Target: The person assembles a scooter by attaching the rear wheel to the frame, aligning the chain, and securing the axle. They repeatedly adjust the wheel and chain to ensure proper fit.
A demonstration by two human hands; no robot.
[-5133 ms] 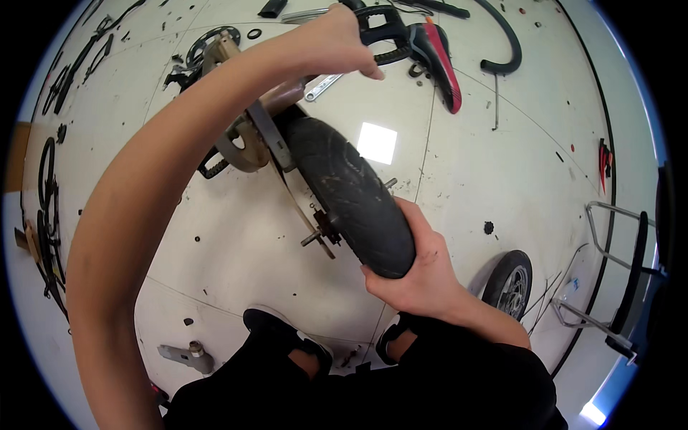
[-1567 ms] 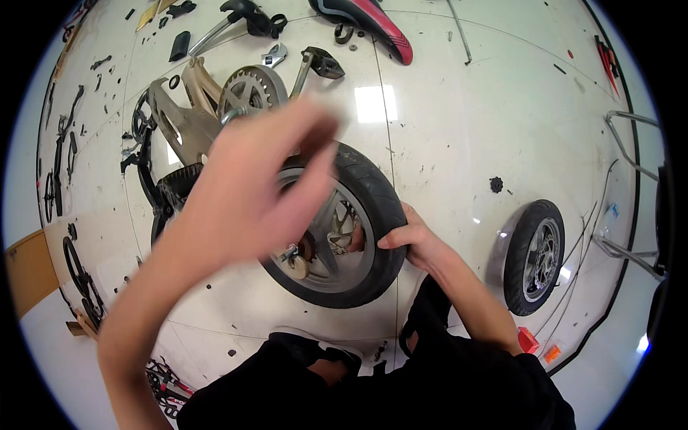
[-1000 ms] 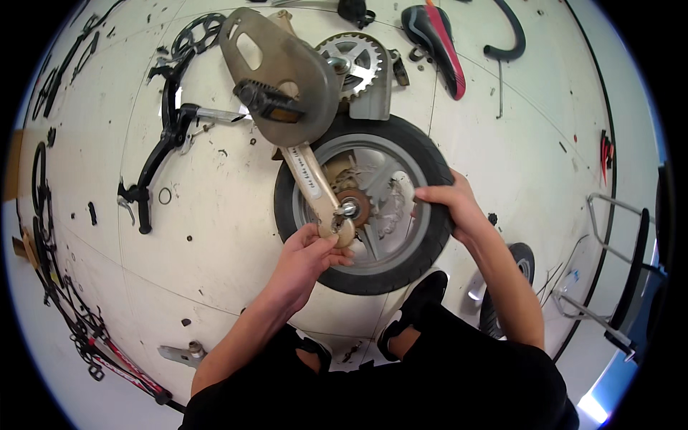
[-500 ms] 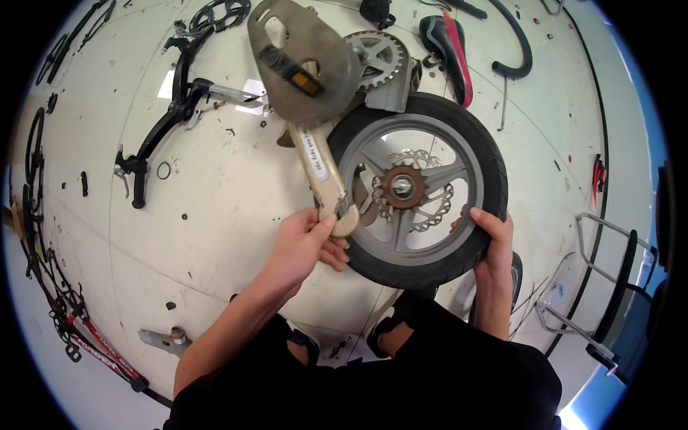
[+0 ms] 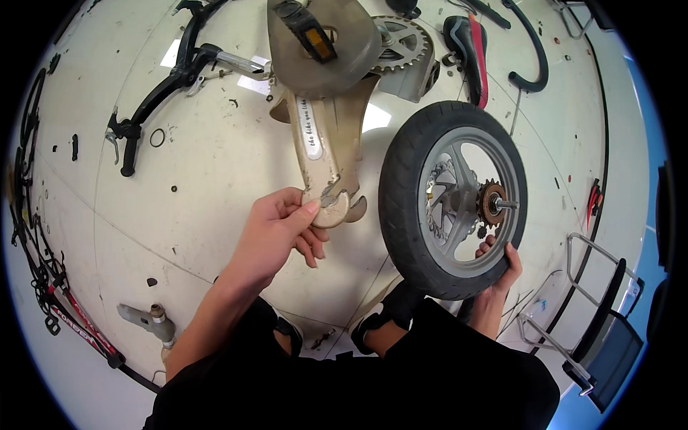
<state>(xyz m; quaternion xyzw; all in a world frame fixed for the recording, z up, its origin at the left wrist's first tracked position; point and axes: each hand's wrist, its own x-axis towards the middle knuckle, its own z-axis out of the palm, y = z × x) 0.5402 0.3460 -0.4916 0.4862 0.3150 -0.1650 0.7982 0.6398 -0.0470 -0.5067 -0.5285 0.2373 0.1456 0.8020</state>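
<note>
My left hand (image 5: 276, 226) pinches the notched end of a beige bicycle frame (image 5: 317, 172) between thumb and fingers. At the frame's far end are a smoky plastic chain guard (image 5: 333, 72), a black pedal (image 5: 308, 32) with an amber reflector, and a toothed chainring (image 5: 410, 49). To the right, my right hand (image 5: 500, 276) grips the lower rim and tyre of a small wheel (image 5: 398, 190), fingers through the rim. The wheel is tilted and apart from the frame. A rusty sprocket (image 5: 490, 203) and axle face right; a brake disc (image 5: 438, 193) shows behind the grey spokes.
A black handlebar with stem (image 5: 188, 72) lies at far left. A black-and-red saddle (image 5: 469, 56) and a curved black bar (image 5: 539, 75) are at far right. Cables and a red tube (image 5: 82, 326) line the left; a metal-legged chair (image 5: 595, 287) stands at right.
The wheel has moved right, away from the frame end, and turned so its tread shows more. My right hand moved with it. My left hand keeps its hold on the frame.
</note>
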